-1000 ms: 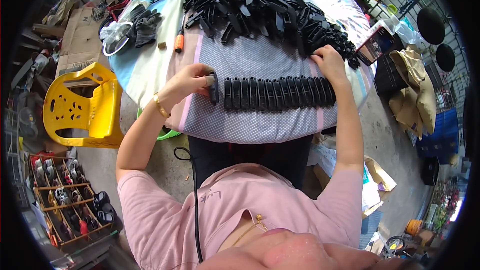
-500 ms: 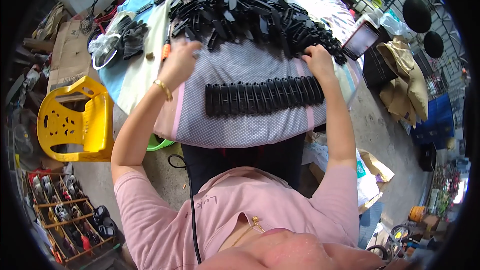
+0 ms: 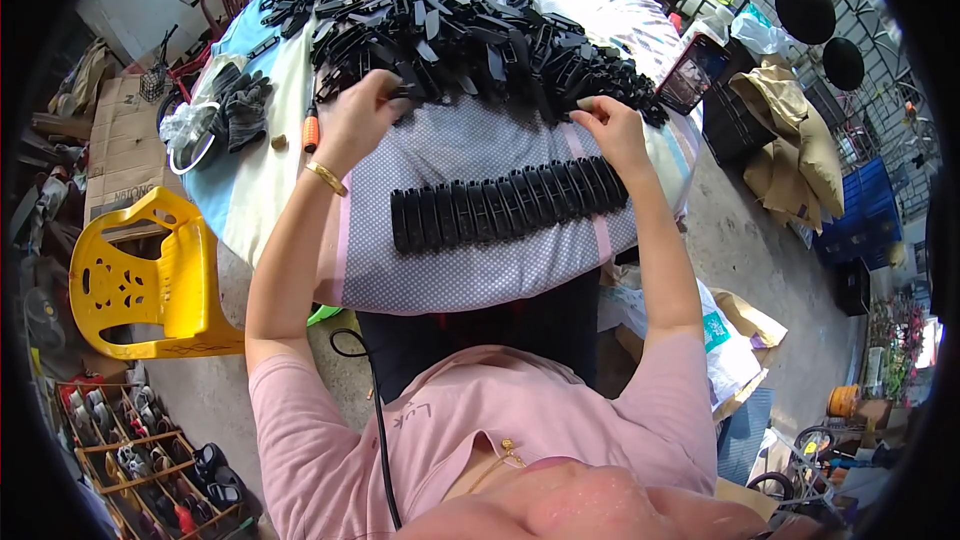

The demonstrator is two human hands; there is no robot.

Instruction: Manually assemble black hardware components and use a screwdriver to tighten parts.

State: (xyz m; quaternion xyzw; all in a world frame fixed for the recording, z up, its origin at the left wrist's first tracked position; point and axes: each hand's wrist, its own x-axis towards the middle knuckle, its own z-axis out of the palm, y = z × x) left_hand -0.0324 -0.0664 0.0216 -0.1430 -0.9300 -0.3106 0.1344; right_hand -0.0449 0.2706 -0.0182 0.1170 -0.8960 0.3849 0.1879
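Observation:
Black plastic pieces lie in a big heap point(image 3: 460, 35) over the far half of the cloth-covered table. At the heap's near left edge, my left hand point(image 3: 365, 118) has its fingers curled in, with a dark piece at the slightly blurred fingertips. My right hand point(image 3: 612, 135) pinches at a black plastic piece at the heap's near right edge, thumb and forefinger close together. Between my forearms, a neat row of black plastic pieces point(image 3: 508, 205) stands side by side on the grey dotted cloth point(image 3: 450, 275).
An orange-handled screwdriver point(image 3: 311, 130) and dark gloves point(image 3: 242, 110) lie left of my left hand. A phone point(image 3: 692, 75) stands propped at the table's right. Left of the table is a yellow chair point(image 3: 185, 285); paper sacks point(image 3: 795, 145) stand to the right.
My left hand has moved in to the heap's edge and its fingers have curled. My right hand has shifted slightly and now pinches at a piece. The whole view has shifted a little.

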